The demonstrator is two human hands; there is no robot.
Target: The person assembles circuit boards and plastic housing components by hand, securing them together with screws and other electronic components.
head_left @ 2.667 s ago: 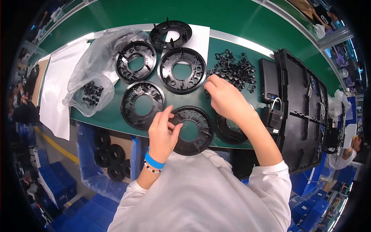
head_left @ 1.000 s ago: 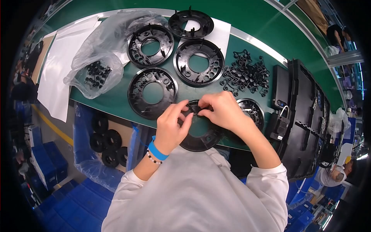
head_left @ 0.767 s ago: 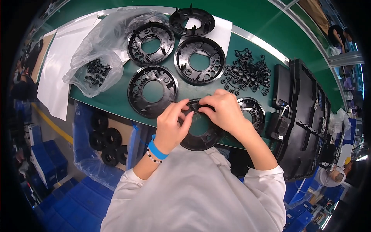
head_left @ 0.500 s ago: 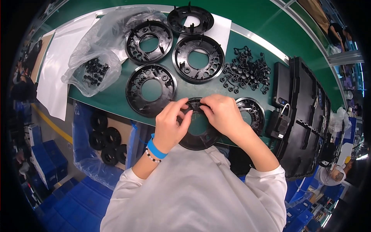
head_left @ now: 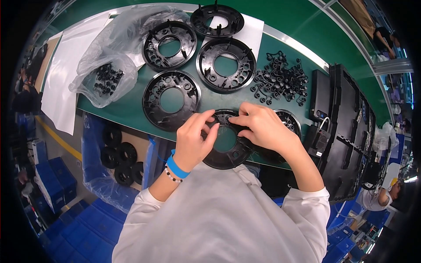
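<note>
A black plastic ring with a large round opening lies near the table's front edge, right in front of me. At its upper left rim, my left hand is closed, with thumb and fingers bent around the edge. My right hand reaches over the upper right part; its fingers are curled and the fingertips touch the holes and ribs there. Whether a small part is between those fingertips is hidden. Partly under my right hand is another black ring.
Several similar rings, one the near-left ring, lie farther back. A pile of small black parts is to the right; a clear bag holds more at left. Black trays stand at the right edge, a lined blue bin below left.
My right hand has shifted right, its fingertips moving away from my left fingers and uncovering more of the ring's upper part. My left hand stays nearly where it was on the rim.
</note>
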